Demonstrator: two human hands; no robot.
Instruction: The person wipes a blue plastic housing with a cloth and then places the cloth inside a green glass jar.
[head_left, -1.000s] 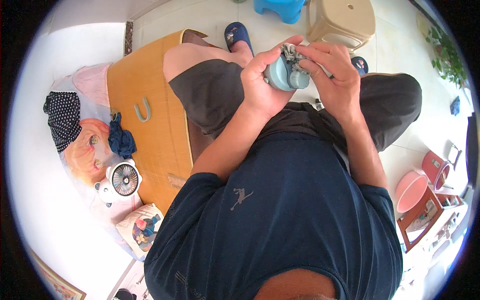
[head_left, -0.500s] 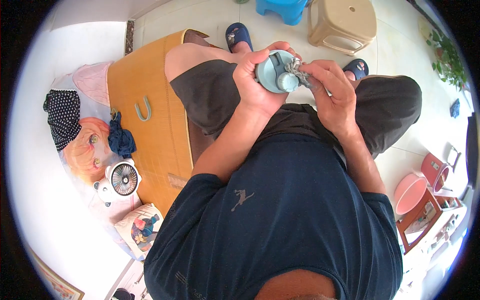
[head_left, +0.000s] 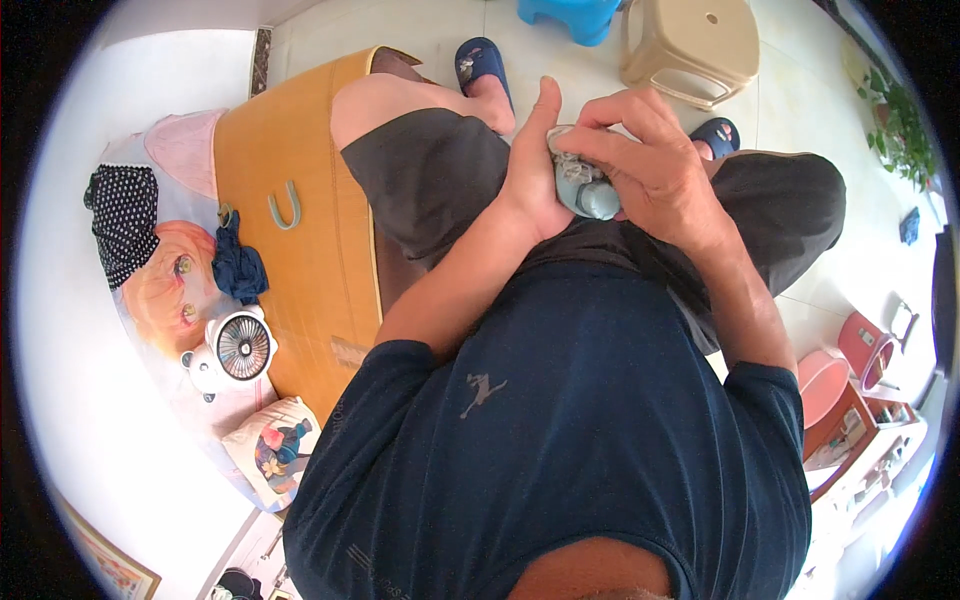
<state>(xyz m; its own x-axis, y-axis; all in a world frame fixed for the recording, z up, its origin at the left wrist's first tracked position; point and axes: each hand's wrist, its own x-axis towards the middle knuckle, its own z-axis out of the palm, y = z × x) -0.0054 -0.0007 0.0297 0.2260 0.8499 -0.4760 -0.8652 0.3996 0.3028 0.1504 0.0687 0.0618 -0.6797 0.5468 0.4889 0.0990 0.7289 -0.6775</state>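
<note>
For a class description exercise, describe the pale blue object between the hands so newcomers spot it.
Start at the navy shirt, then look above it to the dark shorts. There, between left hand and right hand, is the pale blue object. A rounded knob and crumpled grey material set it apart from the plain shorts.

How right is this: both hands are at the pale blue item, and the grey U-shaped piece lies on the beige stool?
Wrong spot: the head view shows the grey U-shaped piece on the tan mat. The left hand and right hand are indeed at the pale blue item.
</note>
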